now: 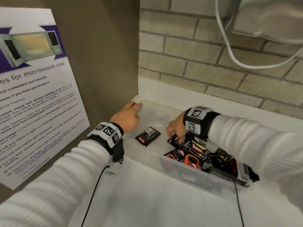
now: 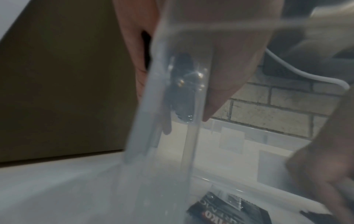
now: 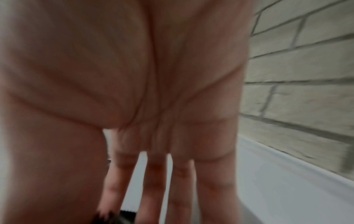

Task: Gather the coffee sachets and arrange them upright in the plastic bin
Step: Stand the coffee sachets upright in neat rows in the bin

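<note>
a heap of coffee sachets filled the near end of the clear plastic bin on the white counter. the right hand reached into the bin and pinched one black sachet at the heap's edge. a lone sachet lay flat on the bin floor. farther back, the left hand gripped the bin's far corner rim, below the brick wall.

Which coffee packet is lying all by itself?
The flat sachet on the bin's bare floor near the left hand; the others sit heaped together.
</note>
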